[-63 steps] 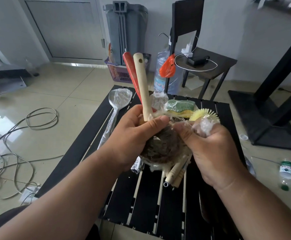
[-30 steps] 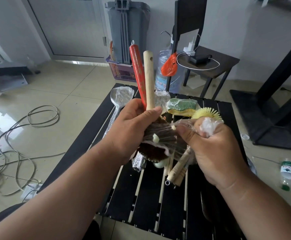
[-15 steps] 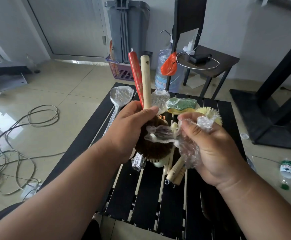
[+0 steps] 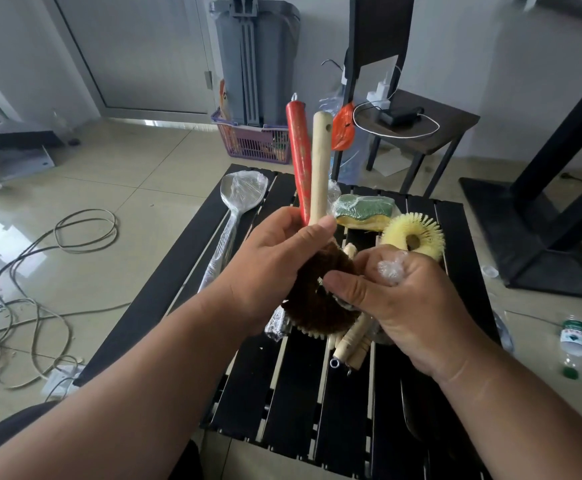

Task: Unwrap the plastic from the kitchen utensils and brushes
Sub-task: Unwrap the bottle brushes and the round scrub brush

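My left hand (image 4: 275, 258) grips a brown-bristled brush (image 4: 317, 299) by its pale wooden handle (image 4: 320, 168), upright, together with a red handle (image 4: 299, 157). The brush head is bare of wrap. My right hand (image 4: 397, 303) is closed on a wad of clear plastic wrap (image 4: 390, 270), its thumb against the bristles. On the black slatted table (image 4: 282, 393) lie a plastic-wrapped metal spoon (image 4: 237, 199), a wrapped green-and-yellow sponge (image 4: 364, 211), a yellow round brush (image 4: 412, 237) and wooden-handled utensils (image 4: 351, 341) under my hands.
A side table with a charger and white cable (image 4: 417, 123) stands behind, next to a grey bin (image 4: 256, 60) and a purple basket (image 4: 254, 142). Cables (image 4: 40, 271) lie on the tiled floor at left. A small bottle (image 4: 574, 344) lies on the floor at right.
My right hand pulled the plastic wrap off the brown brush head and balled it into the fist. The brush stayed in my left hand, its bristles now bare.
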